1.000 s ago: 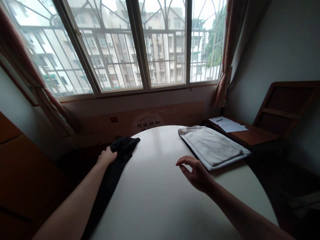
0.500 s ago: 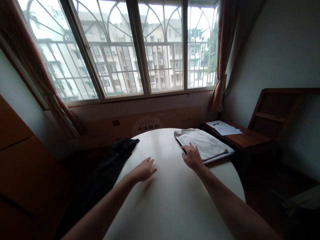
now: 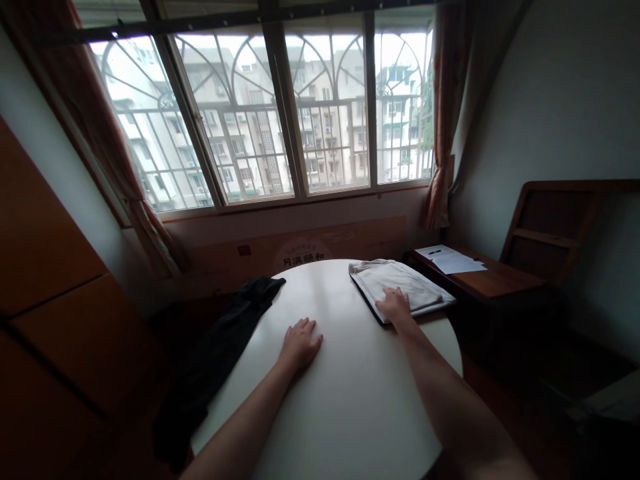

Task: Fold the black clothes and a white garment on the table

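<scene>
My left hand (image 3: 301, 341) lies flat and open on the round white table (image 3: 350, 400), fingers stretched forward, holding nothing. My right hand (image 3: 395, 305) rests palm down with fingers spread on the near edge of a stack of folded pale cloths (image 3: 400, 283) at the table's far right. A black garment (image 3: 220, 347) hangs over the table's left edge, a short way left of my left hand and apart from it.
A wooden side table (image 3: 487, 280) with white papers (image 3: 453, 260) and a pen stands to the right, a wooden frame behind it. A cardboard box (image 3: 305, 247) sits under the barred window. A wooden cabinet (image 3: 55, 320) fills the left.
My left hand let go of the black garment and moved right onto the bare tabletop. My right hand reached forward and settled on the folded cloths. The view pulled back and tilted up.
</scene>
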`<state>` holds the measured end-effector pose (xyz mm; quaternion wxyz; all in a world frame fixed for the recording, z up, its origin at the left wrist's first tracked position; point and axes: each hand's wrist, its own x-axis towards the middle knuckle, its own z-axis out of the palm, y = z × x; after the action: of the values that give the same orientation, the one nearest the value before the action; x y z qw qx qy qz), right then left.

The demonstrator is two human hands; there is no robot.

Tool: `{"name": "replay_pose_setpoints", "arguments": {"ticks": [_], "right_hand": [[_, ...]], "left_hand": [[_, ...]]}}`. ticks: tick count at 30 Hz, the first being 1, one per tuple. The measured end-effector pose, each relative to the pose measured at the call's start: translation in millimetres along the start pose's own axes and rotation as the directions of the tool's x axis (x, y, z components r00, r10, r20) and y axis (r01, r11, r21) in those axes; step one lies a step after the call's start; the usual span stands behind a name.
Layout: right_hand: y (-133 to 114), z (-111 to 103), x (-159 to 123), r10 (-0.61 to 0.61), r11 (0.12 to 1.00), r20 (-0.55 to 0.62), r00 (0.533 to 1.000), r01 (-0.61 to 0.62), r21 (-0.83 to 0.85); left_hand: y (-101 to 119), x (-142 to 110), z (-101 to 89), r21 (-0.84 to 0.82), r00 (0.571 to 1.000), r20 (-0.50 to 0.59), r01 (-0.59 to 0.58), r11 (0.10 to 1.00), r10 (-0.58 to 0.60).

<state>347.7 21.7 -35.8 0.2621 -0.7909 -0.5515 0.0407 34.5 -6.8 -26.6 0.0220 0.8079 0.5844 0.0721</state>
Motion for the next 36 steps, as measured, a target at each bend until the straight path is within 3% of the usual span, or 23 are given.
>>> {"name": "replay_pose_setpoints", "arguments": {"ticks": [9,21,28,36], "right_hand": [[3,9,9,-0.021,1.000,0.022,1.000,0.021,0.019],[11,11,14,0.170,0.956,-0.076,0.982,-0.146,0.256],[18,12,18,0.250,0.856,-0.170,0.953,-0.135,0.499],[5,-2,20,0.295,0.642,-0.297,0.908,0.042,0.766]], "left_hand": [[-4,3,4.5,-0.048,0.999,-0.035,0.001,0.999,-0.003],[-6,3,7.6,0.012,1.000,-0.002,-0.004,1.000,0.004],[-8,1,8.3,-0.004,1.000,0.017,-0.012,1.000,0.012],[-7,2,9.5,-0.020,1.000,0.013,-0.020,1.000,0.020]]}}
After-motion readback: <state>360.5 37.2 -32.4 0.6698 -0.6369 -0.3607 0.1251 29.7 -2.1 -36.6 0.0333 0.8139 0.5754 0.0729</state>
